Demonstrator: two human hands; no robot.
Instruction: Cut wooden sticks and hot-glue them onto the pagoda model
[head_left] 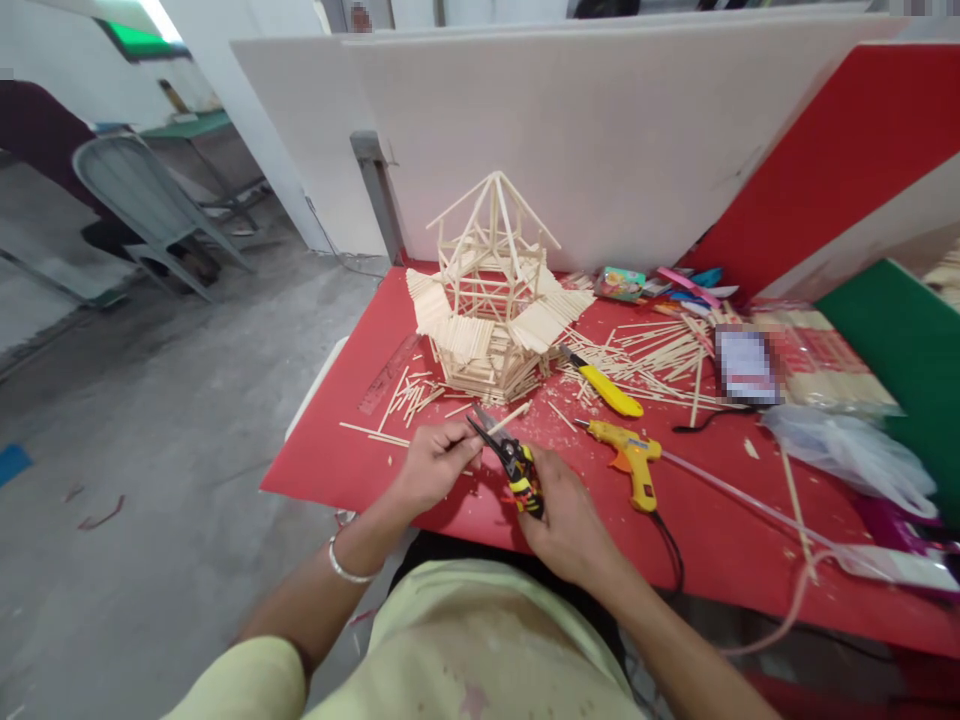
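Note:
My right hand (pixel 566 515) is closed round the black-and-yellow handles of a pair of cutting shears (pixel 517 470), blades pointing up and left. My left hand (pixel 439 462) pinches at the blade tips, its fingers closed on a thin wooden stick (pixel 512 416) that crosses the blades; part of the stick is hidden. Just beyond both hands stands a model building (pixel 491 290) made of wooden sticks, with an open pointed roof frame above and slatted lower roof panels around it.
A yellow utility knife (pixel 611 390) and a yellow glue gun (pixel 634 455) with its cord lie right of my hands. Loose sticks (pixel 652 350) are scattered over the red table (pixel 322 440). A clear ruler (pixel 386 375), plastic bag (pixel 847 450) and packed sticks (pixel 817 360) lie around. White boards (pixel 600 140) stand behind.

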